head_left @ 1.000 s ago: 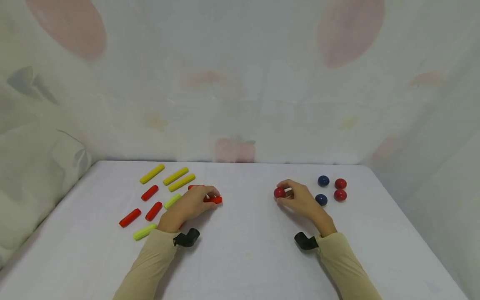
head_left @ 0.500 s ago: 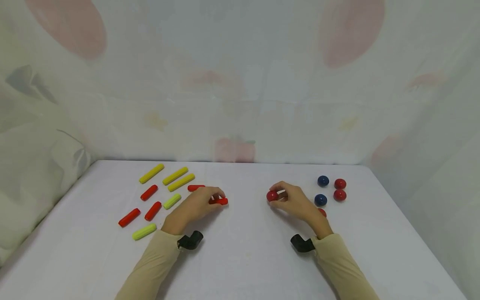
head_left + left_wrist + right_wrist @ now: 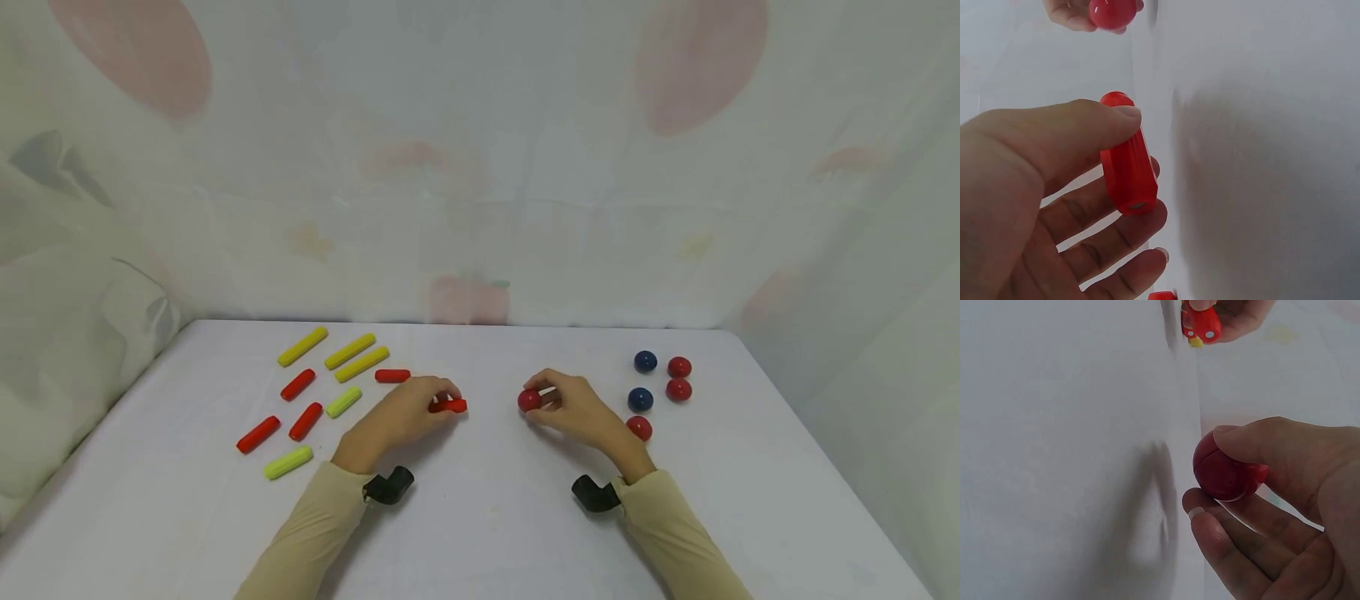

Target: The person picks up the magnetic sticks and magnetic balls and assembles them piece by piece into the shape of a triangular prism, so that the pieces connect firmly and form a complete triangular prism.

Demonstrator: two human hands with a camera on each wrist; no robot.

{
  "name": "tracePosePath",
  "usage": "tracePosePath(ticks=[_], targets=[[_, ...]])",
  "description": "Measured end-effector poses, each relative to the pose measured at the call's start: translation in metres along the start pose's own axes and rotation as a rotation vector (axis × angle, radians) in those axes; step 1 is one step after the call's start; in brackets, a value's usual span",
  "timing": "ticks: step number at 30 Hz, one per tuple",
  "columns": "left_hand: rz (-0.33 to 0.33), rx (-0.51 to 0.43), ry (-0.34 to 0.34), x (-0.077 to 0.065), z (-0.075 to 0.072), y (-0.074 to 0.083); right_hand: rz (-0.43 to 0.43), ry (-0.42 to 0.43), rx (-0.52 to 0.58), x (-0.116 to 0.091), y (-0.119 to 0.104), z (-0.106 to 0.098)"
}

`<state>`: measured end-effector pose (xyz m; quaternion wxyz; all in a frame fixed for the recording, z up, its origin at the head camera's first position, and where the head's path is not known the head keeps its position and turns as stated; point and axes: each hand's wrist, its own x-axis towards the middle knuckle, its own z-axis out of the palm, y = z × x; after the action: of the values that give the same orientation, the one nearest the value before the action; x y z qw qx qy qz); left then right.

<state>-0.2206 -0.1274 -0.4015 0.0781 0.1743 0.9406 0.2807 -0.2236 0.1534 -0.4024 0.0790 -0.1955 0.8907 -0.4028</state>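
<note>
Rod (image 3: pixel 1127 175) is pinched at its sides by the left hand (image 3: pixel 405 414), presumably leaving its ends free; red ball (image 3: pixel 528 400) is likewise pinched by the right hand (image 3: pixel 576 408).

The stick (image 3: pixel 1127 172) in my left hand (image 3: pixel 405 414) is bright red with a pale spot at its end; the ball (image 3: pixel 529 402) in my right hand (image 3: pixel 576 410) is a deeper red, crossed by a thin dark line. Four loose red sticks (image 3: pixel 258 435) share the white tabletop (image 3: pixel 495 508) with three yellow sticks (image 3: pixel 362 364), two lime sticks (image 3: pixel 288 462), two navy balls (image 3: pixel 641 400) and three red balls (image 3: pixel 678 389). My sleeves (image 3: pixel 307 533) are plain beige, my wrist pieces (image 3: pixel 596 494) black. The whitish backdrop (image 3: pixel 570 242) is blotched faded pink and pale yellow.
</note>
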Motion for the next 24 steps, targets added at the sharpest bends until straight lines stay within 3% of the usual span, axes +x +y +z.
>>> tracePosePath(ticks=[9,24], targets=[[0.047,0.009,-0.018,0.000,0.003,0.004,-0.011,-0.024,-0.005,0.000,-0.007,0.007],[0.068,-0.010,-0.023,0.000,0.011,0.013,-0.070,-0.070,0.009,0.002,-0.011,0.019]])
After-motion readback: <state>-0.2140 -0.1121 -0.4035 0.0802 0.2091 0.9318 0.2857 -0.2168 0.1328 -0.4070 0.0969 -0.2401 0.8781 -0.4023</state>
